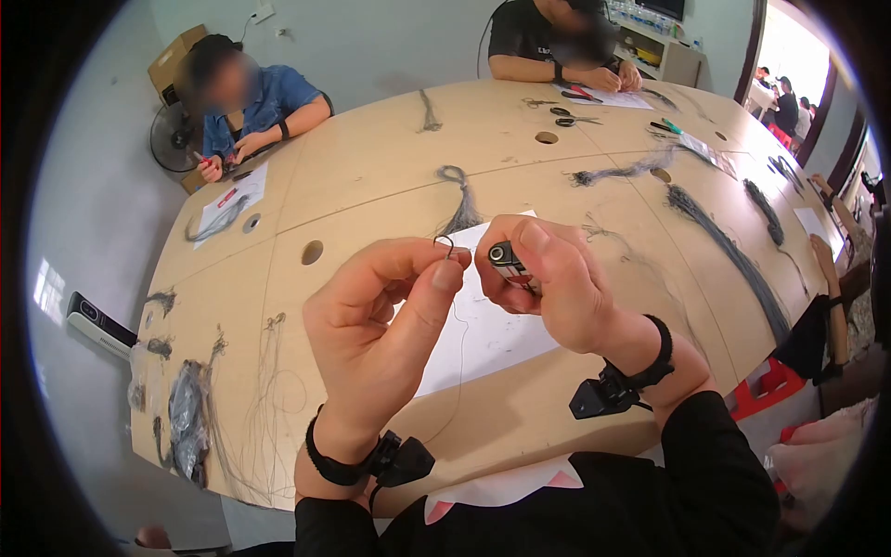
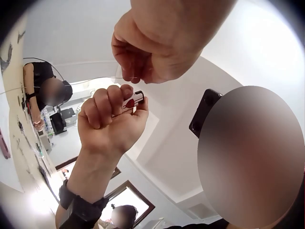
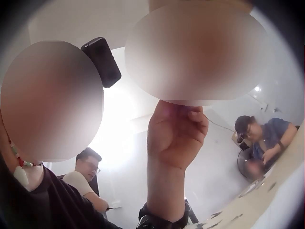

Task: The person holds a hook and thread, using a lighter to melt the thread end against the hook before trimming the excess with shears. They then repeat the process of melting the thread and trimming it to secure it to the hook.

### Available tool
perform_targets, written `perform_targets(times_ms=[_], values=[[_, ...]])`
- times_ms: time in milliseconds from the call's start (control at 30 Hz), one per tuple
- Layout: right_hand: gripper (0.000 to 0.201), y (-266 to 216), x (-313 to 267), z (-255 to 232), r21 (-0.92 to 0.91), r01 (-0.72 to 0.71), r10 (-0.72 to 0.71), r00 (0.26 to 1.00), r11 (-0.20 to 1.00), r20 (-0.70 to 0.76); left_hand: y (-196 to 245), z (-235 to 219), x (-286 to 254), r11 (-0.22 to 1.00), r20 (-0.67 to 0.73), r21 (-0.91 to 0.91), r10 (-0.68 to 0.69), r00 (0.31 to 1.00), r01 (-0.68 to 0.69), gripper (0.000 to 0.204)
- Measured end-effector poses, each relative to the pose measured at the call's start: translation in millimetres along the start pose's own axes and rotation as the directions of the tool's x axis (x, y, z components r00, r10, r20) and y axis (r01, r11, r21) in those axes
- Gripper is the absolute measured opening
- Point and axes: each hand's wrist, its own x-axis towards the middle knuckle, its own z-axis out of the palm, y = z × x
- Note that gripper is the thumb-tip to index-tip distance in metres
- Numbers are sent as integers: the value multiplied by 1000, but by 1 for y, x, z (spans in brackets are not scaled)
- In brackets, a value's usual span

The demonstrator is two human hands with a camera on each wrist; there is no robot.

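My left hand [image 1: 385,320] pinches a thin dark curved piece like a hook [image 1: 445,241] between thumb and forefinger. A fine strand [image 1: 461,348] hangs from these fingertips over the white paper [image 1: 501,339]. In the left wrist view that strand runs off to the left. Close by on the right, my right hand [image 1: 557,278] grips a small lighter [image 1: 510,265] in curled fingers, its dark end with a metal ring facing up. Both hands are raised above the paper, fingertips nearly meeting. A blurred patch covers much of the right wrist view's top.
A looped grey strand bundle [image 1: 457,200] lies beyond the paper. More bundles [image 1: 729,246] spread to the right, near black scissors [image 1: 574,118]. Loose strands and a plastic bag [image 1: 188,418] are at the left. Two people sit across the table [image 1: 371,158].
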Motion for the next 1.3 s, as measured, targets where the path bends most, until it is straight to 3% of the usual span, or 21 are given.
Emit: perform_targets(times_ms=[133, 200, 233, 533, 567, 600, 967, 1100, 1167, 1300], values=[[34, 2, 0, 0, -4, -2, 2, 1000, 1000, 5, -2, 2, 0, 1000, 13, 18, -2, 1000, 1, 10], [43, 4, 2, 8, -75, -13, 3, 991, 997, -136, -2, 2, 0, 1000, 20, 19, 7, 1000, -7, 10], [43, 4, 2, 7, -75, -13, 3, 991, 997, -137, -3, 2, 0, 1000, 9, 20, 2, 1000, -2, 9], [42, 9, 3, 5, -72, 63, -70, 992, 995, -105, -9, 0, 0, 984, 47, 141, 103, 994, -109, 8], [38, 9, 2, 1, -42, 54, -56, 997, 998, -50, -9, 0, 0, 982, 48, 148, 114, 992, -120, 8], [36, 8, 2, 0, -12, 44, -44, 999, 999, 6, -10, 0, 0, 982, 49, 148, 114, 992, -120, 8], [36, 8, 2, 0, -29, 41, -41, 999, 999, -3, -6, 3, -1, 995, -5, 84, 49, 999, -48, 9], [35, 6, 0, 3, 35, -4, 5, 1000, 999, -24, -9, 1, 0, 982, 40, 148, 117, 992, -121, 8], [34, 7, 1, 3, 23, 8, -8, 1000, 1000, -20, -5, 2, 0, 994, 8, 99, 42, 999, -43, 8], [35, 9, 1, 2, -17, 50, -50, 999, 999, -10, -6, 2, 0, 994, 16, 96, 56, 998, -57, 8]])
